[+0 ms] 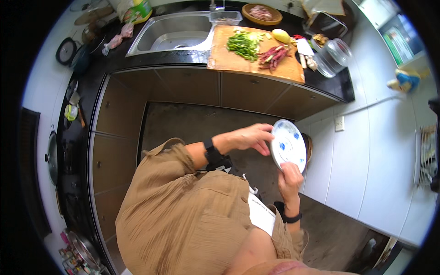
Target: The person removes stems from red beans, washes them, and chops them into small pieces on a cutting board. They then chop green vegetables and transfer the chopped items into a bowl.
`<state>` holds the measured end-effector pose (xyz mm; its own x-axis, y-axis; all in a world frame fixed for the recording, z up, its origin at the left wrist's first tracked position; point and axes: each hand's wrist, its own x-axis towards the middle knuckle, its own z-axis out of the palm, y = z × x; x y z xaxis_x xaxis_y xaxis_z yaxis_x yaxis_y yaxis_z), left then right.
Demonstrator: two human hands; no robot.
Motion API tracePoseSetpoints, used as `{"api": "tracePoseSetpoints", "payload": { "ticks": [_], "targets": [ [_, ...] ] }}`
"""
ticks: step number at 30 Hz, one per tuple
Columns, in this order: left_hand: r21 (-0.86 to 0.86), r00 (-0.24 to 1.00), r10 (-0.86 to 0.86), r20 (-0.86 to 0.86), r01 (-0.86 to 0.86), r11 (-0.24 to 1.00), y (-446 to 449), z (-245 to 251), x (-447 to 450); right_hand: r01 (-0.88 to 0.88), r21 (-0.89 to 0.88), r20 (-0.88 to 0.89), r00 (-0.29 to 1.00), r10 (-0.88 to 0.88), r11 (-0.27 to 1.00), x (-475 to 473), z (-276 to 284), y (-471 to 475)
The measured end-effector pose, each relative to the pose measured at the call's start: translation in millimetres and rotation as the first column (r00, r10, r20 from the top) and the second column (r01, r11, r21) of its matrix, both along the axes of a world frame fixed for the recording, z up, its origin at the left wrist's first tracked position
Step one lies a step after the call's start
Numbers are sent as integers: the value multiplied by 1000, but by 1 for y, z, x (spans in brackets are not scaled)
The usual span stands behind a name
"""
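A white plate with blue floral patterns is held up, tilted, in front of my body over the floor. My right hand grips its lower rim, thumb on the face. At the upper left rim, my left hand has its fingers on the plate's edge. Beyond them, a wooden cutting board lies on the counter and juts past its front edge. Chopped green vegetables, a bundle of reddish-purple bean pods and a yellowish potato-like vegetable lie on the board.
A steel sink is left of the board. Right of it are a cleaver-like knife, garlic and a clear jar. Behind stands a brown bowl of raw meat. A lidded pan stands at the far left; a white wall bounds the right.
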<state>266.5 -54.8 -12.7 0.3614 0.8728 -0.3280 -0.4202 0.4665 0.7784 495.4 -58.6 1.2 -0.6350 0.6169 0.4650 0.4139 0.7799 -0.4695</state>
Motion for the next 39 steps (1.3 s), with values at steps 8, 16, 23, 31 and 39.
{"api": "tracePoseSetpoints", "payload": {
  "ticks": [8, 16, 23, 31, 39],
  "targets": [
    [-73, 785, 620, -11, -619, 782, -21, -27, -122, -538, 120, 76, 843, 532, 834, -165, -15, 94],
    [8, 378, 922, -86, -925, 380, 13, -38, -191, -517, -217, -65, 854, 516, 828, -218, -32, 210],
    [112, 229, 972, 46, -968, 223, 94, -24, -276, -438, -685, 138, 707, 694, 582, -229, -63, 266],
    [135, 324, 946, 2, -937, 321, 265, -36, -386, -360, -634, 167, 801, 576, 685, -260, -50, 286],
    [43, 374, 923, -94, -924, 379, 344, -57, -436, -23, -691, 199, 955, 221, 723, -247, -37, 274]
  ]
}}
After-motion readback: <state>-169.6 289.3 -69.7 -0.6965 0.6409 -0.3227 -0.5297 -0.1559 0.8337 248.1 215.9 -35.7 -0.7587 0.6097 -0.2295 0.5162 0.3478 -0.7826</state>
